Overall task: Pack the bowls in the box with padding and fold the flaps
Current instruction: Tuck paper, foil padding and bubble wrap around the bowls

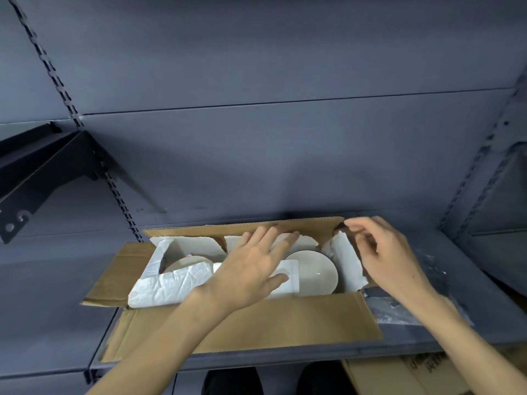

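An open brown cardboard box lies on a grey metal shelf, its near and left flaps spread outward. Inside, white moulded padding surrounds two white bowls: one at the left, partly covered, and one at the right with a dark rim. My left hand lies flat with spread fingers over the padding in the middle of the box, fingertips at the far flap. My right hand hovers over the right end, fingertips pinched at the far flap's right corner.
Crumpled clear plastic lies on the shelf right of the box. A black shelf bracket juts out at the left. Slotted uprights run up the grey back panel. Another cardboard box sits below at bottom right, beside dark shoes.
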The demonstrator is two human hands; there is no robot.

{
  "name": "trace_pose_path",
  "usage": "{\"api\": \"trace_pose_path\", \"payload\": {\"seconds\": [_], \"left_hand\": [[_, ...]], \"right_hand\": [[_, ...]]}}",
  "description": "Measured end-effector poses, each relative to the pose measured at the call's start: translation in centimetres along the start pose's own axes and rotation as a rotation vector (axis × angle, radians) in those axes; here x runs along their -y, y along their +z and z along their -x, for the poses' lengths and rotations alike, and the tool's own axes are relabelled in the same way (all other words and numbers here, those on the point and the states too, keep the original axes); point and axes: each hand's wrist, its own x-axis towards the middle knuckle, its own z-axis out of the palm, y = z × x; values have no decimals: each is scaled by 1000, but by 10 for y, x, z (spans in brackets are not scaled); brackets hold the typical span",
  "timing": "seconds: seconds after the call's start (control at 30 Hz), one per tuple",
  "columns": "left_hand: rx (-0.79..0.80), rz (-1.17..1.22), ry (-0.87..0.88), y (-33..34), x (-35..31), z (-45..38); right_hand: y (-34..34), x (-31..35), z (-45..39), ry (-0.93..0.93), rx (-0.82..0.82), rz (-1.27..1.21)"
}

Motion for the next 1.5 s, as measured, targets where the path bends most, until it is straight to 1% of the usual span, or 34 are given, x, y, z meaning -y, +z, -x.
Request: {"api": "trace_pose_path", "payload": {"seconds": [0.07, 0.13, 0.2, 0.33, 0.4, 0.53, 0.67, 0.77, 0.87, 0.93, 1.03, 1.1, 1.17, 1.3, 1.37, 1.43, 1.5], "left_hand": [[23, -11, 21, 9, -5, -14], [92, -44, -3, 19, -6, -22], [154, -107, -59, 28, -6, -24], [178, -144, -200, 40, -6, -26], [218, -90, -224, 44, -4, -26], [297, 86, -185, 59, 0, -17], [367, 294, -228, 72, 6, -10], [362, 373, -261, 73, 6, -10], [332, 431, -285, 73, 5, -9], [317, 423, -303, 71, 4, -9], [296, 366, -320, 67, 0, -11], [279, 366, -352, 65, -5, -14], [277, 363, -394, 64, -11, -18], [317, 270, -405, 67, -21, -28], [376, 302, -425, 65, -25, -33], [437, 360, -458, 65, -30, -39], [437, 351, -469, 67, -34, -42]], "right_hand": [[-7, -12, 3, 69, 24, 59], [-10, -20, 8, 114, 105, 86], [-11, -24, 15, 138, 166, 88], [-8, -23, 21, 118, 244, 108], [-6, -21, 21, 96, 285, 121], [3, -15, 20, 32, 347, 175], [18, -9, 17, -4, 464, 207], [28, -6, 13, 0, 512, 193], [35, -5, 8, 6, 524, 202], [39, -5, 4, -4, 563, 251], [45, -4, 3, -10, 670, 337], [49, -5, 4, -13, 699, 375], [49, -8, 5, -35, 684, 341], [44, -9, 8, -79, 592, 233], [38, -8, 12, -90, 538, 161], [30, -9, 15, -102, 447, 108], [20, -15, 17, -116, 281, 48]]}}
